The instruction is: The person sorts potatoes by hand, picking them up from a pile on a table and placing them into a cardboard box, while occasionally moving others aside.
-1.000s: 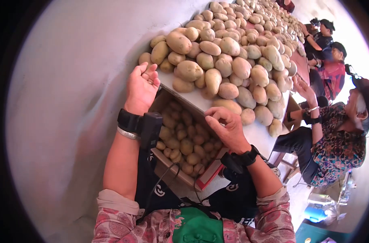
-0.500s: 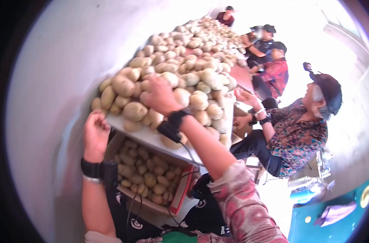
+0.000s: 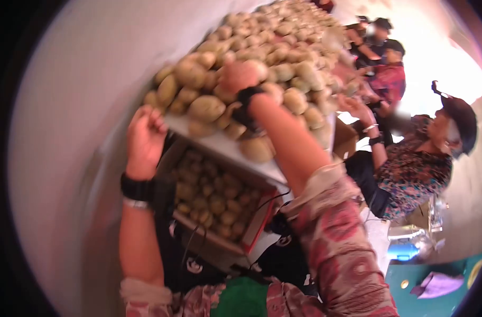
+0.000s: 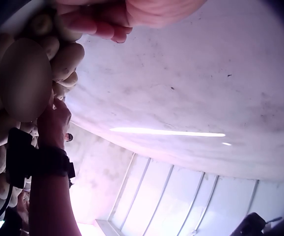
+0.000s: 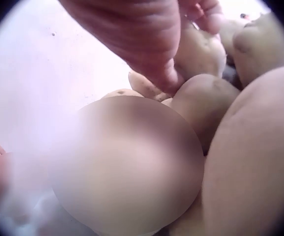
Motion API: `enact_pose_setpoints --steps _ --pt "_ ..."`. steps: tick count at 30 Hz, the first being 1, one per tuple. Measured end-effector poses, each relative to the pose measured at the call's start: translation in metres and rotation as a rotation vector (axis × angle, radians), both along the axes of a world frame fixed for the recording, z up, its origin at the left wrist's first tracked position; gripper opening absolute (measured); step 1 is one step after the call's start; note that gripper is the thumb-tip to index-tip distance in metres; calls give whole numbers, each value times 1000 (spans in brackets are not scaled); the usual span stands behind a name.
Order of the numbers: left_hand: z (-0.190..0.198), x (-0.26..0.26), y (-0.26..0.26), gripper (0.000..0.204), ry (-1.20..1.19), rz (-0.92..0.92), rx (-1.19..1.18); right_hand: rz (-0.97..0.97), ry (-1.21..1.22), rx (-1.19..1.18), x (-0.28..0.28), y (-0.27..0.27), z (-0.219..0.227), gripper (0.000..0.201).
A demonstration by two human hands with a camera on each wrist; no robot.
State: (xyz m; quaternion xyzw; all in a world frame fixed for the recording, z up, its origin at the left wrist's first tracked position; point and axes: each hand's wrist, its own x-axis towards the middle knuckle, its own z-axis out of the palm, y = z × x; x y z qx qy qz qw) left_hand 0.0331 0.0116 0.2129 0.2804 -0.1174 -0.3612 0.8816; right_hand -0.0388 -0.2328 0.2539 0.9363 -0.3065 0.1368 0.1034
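- Step in hand, by the look of it: picking from the pile [image 3: 283, 53] on the table [image 3: 220, 142].
- Right hand [image 3: 238, 79]: reached out onto the near part of the pile, blurred in the head view. Right wrist view has thumb and fingers partly bent, either side of a potato [image 5: 201, 54]; firm grip or just touching, can't tell.
- That potato: among others in the pile, not visibly lifted.
- Left hand [image 3: 146, 134]: by the table corner, fingers loosely curled, nothing held; just beside the pile, contact unclear.
- Box [image 3: 259, 228]: below the table edge, potatoes inside.
- Next move probably calls for firming thumb and fingers on one potato, then lifting it clear without rolling its neighbours off.
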Motion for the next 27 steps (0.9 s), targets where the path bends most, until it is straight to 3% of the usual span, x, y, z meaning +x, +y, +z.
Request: enact_pose_setpoints --steps 1,2,3,5,6,7,8,9,10,12,14,15,19,21,26,27 --pt "-4 3 -2 9 -4 -7 -11 -23 29 80 -2 -4 4 37" --pt "-9 9 -3 9 7 -39 -19 163 -266 -144 2 -54 -40 41" --pt "-2 4 -3 9 29 -1 37 95 -164 123 -21 -4 16 43" --pt "5 3 -1 6 55 8 76 157 -221 181 -44 -3 39 53" --pt "7 5 -1 6 68 21 97 190 -343 406 -64 9 58 61" --pt "7 5 -3 6 48 18 103 407 -606 815 -80 14 64 44" --pt "6 6 -5 6 31 8 114 529 -847 1075 -101 32 68 50" --pt "5 8 -6 7 -8 -26 91 571 -828 1265 -123 49 80 61" --pt "4 11 -6 8 -47 -54 68 656 -821 782 -139 27 42 60" --pt "3 13 -4 7 -22 -83 51 394 -1035 1963 -172 81 63 54" --pt "-20 46 -3 8 55 -93 58 641 -859 2154 -195 94 21 47" --pt "-22 50 -2 10 59 -63 92 419 -728 2017 -205 110 11 44" --pt "-26 46 9 12 15 -89 100 246 -614 2076 -217 128 -49 38" --pt "-31 52 13 12 7 -94 107 203 -289 1787 -219 127 -67 37" --pt "-14 23 13 7 -28 -92 117 297 -119 1515 -224 137 -95 44" --pt "-19 21 11 5 -24 -93 103 504 -184 1241 -225 141 -106 49"
